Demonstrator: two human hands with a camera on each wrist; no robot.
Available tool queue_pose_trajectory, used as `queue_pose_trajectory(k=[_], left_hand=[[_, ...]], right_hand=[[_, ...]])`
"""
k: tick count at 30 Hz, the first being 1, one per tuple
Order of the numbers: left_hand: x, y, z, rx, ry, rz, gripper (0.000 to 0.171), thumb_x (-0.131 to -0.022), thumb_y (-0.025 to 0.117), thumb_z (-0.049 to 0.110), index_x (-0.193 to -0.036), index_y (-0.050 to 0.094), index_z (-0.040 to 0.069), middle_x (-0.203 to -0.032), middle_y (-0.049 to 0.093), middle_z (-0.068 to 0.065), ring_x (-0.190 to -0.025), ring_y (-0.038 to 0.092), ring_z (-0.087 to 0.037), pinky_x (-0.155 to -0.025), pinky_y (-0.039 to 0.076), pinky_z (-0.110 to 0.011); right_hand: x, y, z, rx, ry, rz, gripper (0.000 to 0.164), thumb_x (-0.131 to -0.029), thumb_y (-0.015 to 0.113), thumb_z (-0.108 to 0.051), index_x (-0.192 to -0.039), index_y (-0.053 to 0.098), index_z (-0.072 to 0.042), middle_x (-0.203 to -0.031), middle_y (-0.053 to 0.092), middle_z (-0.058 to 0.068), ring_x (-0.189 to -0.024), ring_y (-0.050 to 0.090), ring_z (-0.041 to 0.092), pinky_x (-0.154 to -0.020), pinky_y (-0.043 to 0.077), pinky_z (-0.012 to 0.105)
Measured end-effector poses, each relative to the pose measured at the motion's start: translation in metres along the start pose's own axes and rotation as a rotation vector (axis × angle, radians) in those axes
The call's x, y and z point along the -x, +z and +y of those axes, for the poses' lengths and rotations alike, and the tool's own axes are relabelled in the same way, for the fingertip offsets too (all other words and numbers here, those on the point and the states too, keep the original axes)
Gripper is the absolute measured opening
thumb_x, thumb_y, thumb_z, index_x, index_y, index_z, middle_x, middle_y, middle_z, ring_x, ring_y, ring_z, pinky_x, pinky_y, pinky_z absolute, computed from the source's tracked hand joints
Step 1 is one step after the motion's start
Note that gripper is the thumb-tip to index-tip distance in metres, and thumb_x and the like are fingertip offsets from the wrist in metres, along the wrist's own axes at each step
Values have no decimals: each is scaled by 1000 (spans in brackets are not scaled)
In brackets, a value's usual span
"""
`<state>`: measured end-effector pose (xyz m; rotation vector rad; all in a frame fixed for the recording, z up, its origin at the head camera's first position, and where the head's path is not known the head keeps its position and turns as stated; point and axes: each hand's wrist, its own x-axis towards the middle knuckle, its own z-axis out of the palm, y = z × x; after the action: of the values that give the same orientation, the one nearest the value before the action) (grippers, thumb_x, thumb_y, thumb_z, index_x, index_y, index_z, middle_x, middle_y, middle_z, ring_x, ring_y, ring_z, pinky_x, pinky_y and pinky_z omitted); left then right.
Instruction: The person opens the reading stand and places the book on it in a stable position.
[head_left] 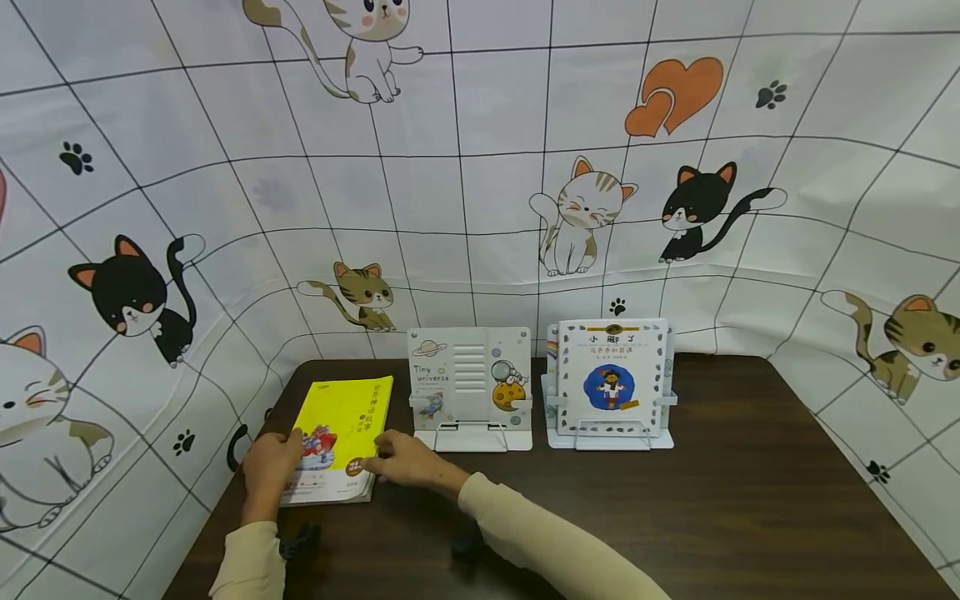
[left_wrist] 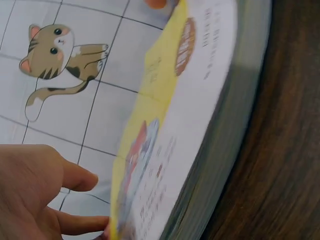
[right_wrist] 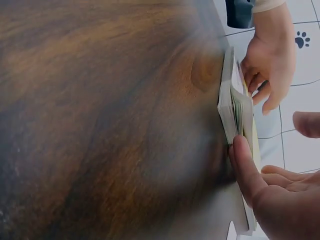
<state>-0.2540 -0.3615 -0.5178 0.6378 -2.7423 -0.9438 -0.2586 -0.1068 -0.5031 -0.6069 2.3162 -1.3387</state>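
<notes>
A thick paperback book with a yellow and white cover lies at the left of the dark wooden table. My left hand is at its left edge. In the left wrist view that thumb stands off the cover, while a finger reaches the book's edge below it. On the opposite side is my right hand. Its straight fingers touch the page edges in the right wrist view, and the thumb is raised apart. The pages fan slightly at one corner there.
Behind and right of the book stands a white book stand with space drawings. Further right, a second stand holds picture books. A white cloth printed with cats and grid lines surrounds the table.
</notes>
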Motion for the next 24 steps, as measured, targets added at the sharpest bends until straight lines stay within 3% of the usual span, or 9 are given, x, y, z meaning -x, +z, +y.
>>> queue_pose_trajectory(k=[5,9,12,15,18,24], left_hand=[[0,-5,0,125,-49,-71,67,-108,48,34,-142,48,-24,-136,53,-47,-121,54,-56,-107,44,-68],[1,-5,5,235,-72,-122,67,-109,51,31,-153,36,-16,-143,45,-40,-122,48,-49,-111,41,-66],[3,-5,6,284,-56,-131,64,-110,50,31,-154,32,-12,-143,46,-36,-117,50,-44,-102,47,-58],[5,-7,5,327,-52,-128,64,-111,50,33,-157,32,-7,-143,51,-33,-108,58,-36,-86,52,-40],[9,-10,3,374,-65,-122,65,-111,50,37,-159,33,-2,-148,53,-31,-100,61,-26,-74,50,-26],[18,-19,7,520,-47,-123,66,-111,53,40,-161,30,3,-154,52,-28,-85,63,-5,-70,54,-20]], right_hand=[[4,-1,-2,38,30,8,65,-99,71,-40,-150,55,-2,-143,67,16,-88,68,6,-101,55,33],[5,-1,0,35,33,11,64,-99,71,-39,-150,55,-3,-139,68,15,-85,67,5,-101,54,35],[5,-1,2,31,27,13,63,-99,72,-38,-149,56,-3,-137,69,15,-82,67,5,-98,54,33],[4,-1,5,17,18,20,62,-98,74,-35,-148,56,-2,-142,67,17,-82,69,6,-95,56,32],[4,-2,9,-25,7,27,57,-99,73,-29,-146,55,-1,-148,64,21,-83,72,10,-88,60,31],[3,-4,14,-136,-12,39,48,-100,73,-19,-140,53,-1,-130,70,19,-83,72,16,-77,62,30]])
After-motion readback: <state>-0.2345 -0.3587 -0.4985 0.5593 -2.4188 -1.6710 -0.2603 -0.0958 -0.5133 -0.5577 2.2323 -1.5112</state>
